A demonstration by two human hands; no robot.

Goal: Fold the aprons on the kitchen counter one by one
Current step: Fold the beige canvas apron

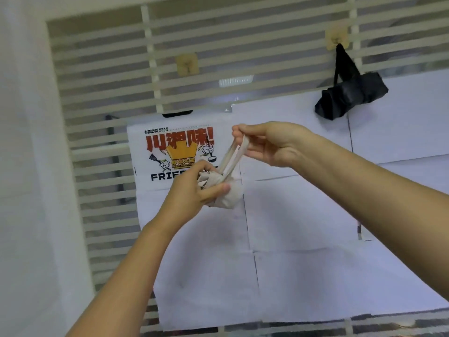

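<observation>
Slatted screen [97, 69], paper sheets [315, 276], bundled apron [230, 193]

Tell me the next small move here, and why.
Probably raise the strap to the bare hook and slip its loop over it. The left hand grips the beige bundle, the right hand pinches the strap, pulled up into a loop, and a black bundle hangs by its strap from the other hook.
</observation>
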